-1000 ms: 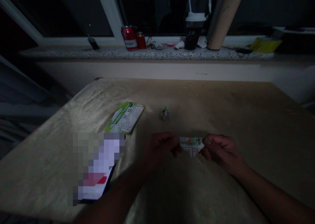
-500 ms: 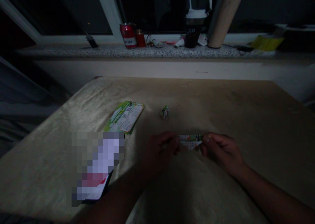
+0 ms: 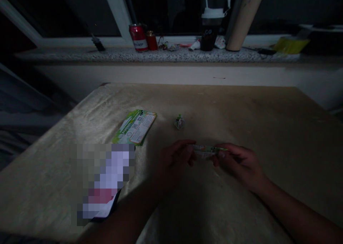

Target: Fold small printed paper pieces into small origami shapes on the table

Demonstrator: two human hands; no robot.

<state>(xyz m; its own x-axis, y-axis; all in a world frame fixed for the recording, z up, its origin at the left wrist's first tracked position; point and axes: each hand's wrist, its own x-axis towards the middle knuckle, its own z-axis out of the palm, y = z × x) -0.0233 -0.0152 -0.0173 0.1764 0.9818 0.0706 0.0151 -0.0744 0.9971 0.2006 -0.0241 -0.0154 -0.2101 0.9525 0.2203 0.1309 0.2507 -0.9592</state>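
My left hand (image 3: 174,161) and my right hand (image 3: 237,161) each pinch one end of a small folded slip of printed paper (image 3: 205,151), green and white with orange marks, just above the table (image 3: 241,111). The slip lies nearly edge-on to me between the fingertips. A tiny folded paper piece (image 3: 179,122) rests on the table a little beyond my hands. A green printed leaflet (image 3: 135,126) lies flat to the left of it.
A blurred flat item (image 3: 104,179) lies at the near left by my left forearm. The windowsill behind holds a red can (image 3: 135,37), a smaller red tin (image 3: 152,40), a dark lidded cup (image 3: 211,28), a cardboard tube (image 3: 245,16) and a yellow packet (image 3: 291,45).
The slip has been folded or tipped flatter between my fingers; its printed face showed more a second ago. Both hands have closed in slightly on it.
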